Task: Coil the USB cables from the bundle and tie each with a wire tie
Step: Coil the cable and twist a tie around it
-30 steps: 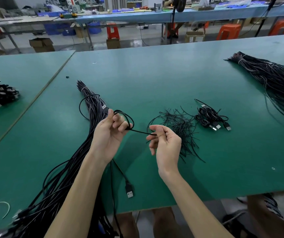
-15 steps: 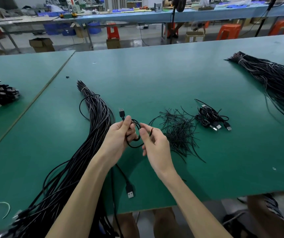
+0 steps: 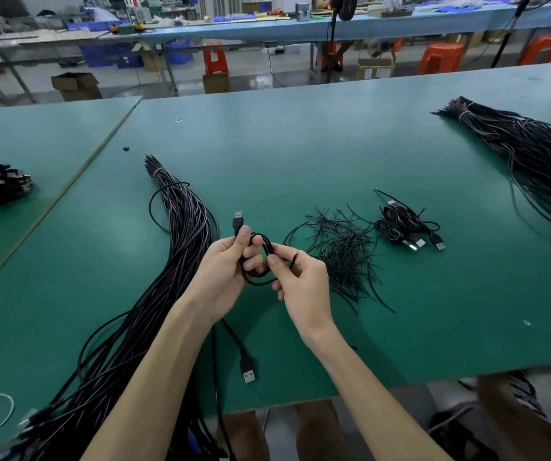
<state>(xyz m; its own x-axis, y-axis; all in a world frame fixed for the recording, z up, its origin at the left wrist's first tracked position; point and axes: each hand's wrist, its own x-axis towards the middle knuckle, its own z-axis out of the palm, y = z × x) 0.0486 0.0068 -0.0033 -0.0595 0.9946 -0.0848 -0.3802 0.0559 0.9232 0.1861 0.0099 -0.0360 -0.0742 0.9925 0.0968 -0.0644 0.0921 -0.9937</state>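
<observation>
Thin black USB cable coil (image 3: 258,283): held just above the green table (image 3: 300,154), mid-width, toward its front edge. Left hand (image 3: 222,266) grips the coil, plug pointing up; right hand (image 3: 302,282) pinches its right side. Hands nearly touching. Long black cable bundle (image 3: 181,241) lies left; loose black wire ties (image 3: 344,251) and tied black coils (image 3: 407,227) lie right.

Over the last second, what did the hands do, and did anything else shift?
The right hand moved left to meet the left hand, winding the taut black USB cable into a loop both now hold. Its silver-tipped plug now sticks up above the left thumb. The long black cable bundle, pile of thin black wire ties and finished coils stayed put.
</observation>
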